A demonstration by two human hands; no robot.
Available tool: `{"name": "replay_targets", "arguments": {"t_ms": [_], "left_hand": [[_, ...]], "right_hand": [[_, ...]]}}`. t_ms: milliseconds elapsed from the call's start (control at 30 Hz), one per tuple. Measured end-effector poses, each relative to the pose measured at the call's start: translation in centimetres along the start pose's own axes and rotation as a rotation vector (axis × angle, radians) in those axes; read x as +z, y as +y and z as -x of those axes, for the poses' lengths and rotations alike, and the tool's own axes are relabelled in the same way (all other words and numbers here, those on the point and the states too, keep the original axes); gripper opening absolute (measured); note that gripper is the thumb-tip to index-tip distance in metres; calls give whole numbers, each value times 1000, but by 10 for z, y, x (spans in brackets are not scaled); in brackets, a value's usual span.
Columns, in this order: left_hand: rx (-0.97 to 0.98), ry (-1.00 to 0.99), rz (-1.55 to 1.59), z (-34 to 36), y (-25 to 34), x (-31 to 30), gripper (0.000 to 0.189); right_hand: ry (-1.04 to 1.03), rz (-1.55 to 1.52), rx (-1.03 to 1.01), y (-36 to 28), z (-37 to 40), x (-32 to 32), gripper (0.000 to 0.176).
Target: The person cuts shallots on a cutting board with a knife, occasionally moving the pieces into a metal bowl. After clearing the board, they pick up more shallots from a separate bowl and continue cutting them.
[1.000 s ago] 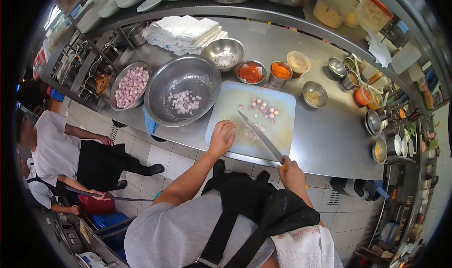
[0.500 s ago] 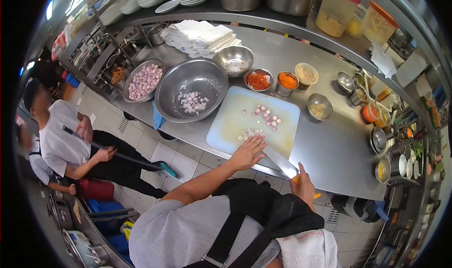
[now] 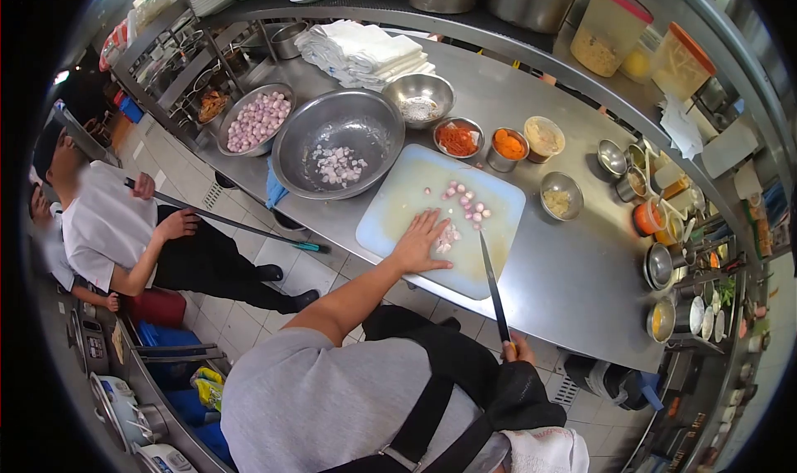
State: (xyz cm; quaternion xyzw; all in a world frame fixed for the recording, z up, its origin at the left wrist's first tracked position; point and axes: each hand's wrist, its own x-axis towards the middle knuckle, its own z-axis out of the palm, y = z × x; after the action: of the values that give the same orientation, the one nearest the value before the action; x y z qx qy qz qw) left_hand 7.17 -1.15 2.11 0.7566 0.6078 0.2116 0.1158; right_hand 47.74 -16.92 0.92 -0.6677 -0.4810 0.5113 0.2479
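Observation:
My left hand (image 3: 419, 245) lies on the pale cutting board (image 3: 388, 203) with its fingers spread, just left of a small pile of chopped shallots (image 3: 448, 238). Gripped by its handle in my right hand (image 3: 520, 350) is a long kitchen knife (image 3: 493, 284). Its blade reaches over the board's right side, the tip close to several whole peeled shallots (image 3: 466, 199). Left of the board stands a large metal bowl (image 3: 365, 128), with cut shallot pieces (image 3: 339, 166) at its bottom.
A bowl of peeled shallots (image 3: 260, 122) and folded white cloths (image 3: 365, 51) sit farther back. Beyond the board are small containers, including an orange one (image 3: 508, 146) and a bowl of minced pale food (image 3: 562, 197). At left, a person (image 3: 108, 215) holds a long pole (image 3: 241, 220).
My left hand has slid left and spread out beside the chopped pile. The knife has swung away from that hand, its tip now near the whole shallots. The person's pole has shifted.

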Motion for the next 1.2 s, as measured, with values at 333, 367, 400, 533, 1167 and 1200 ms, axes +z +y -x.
{"name": "replay_targets", "arguments": {"t_ms": [333,367,400,533,1167,1200], "left_hand": [[372,29,363,-41,-31,35,20],[338,24,381,-36,-33,34,17],[343,22,390,-34,-35,34,17],[293,118,390,-28,-35,28,22],[118,344,795,-40,-52,3,38],[116,355,791,-43,-52,-18,38]], "right_hand": [[52,-555,166,-15,31,116,24],[13,-582,155,-19,31,132,23],[-23,-606,144,-24,33,146,22],[22,-556,184,-40,36,209,24],[-21,-543,25,-147,41,314,21],[-29,-538,19,-164,41,312,21]]}}
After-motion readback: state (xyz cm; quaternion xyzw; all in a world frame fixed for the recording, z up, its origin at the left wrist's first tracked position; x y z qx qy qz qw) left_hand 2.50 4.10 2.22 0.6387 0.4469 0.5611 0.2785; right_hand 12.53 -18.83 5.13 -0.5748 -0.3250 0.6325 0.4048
